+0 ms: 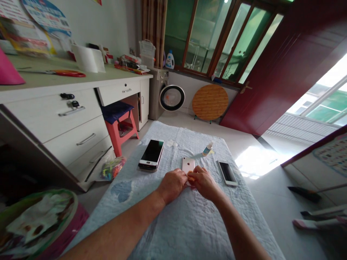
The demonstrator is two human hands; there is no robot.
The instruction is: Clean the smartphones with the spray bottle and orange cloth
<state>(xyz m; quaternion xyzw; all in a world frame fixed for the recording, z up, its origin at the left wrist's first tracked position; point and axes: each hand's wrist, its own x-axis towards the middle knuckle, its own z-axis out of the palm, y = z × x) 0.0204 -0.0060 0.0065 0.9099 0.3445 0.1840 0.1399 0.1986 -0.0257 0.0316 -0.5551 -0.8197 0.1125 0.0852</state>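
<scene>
A pink phone (pixel 188 164) lies back side up on the blue cloth (pixel 184 224), its logo showing. My left hand (pixel 173 185) rests at the phone's lower left edge, fingers closed together. Curled over its lower end, my right hand (pixel 204 182) pinches something small and orange (pixel 191 177), too small to name. The fingertips of both hands nearly meet and hide the phone's bottom part. To the left lie stacked phones, a white-framed one (pixel 153 151) on top. A white phone (pixel 228 173) lies on the right, and a small spray bottle (pixel 208 148) stands behind.
At the left is a desk (pixel 116 77) with drawers, and a red stool (pixel 123 126) beside it. A waste bin (pixel 77 216) stands at the lower left. Farther back are a washing machine (pixel 155 95) with its door open and a round wooden tabletop (pixel 210 102).
</scene>
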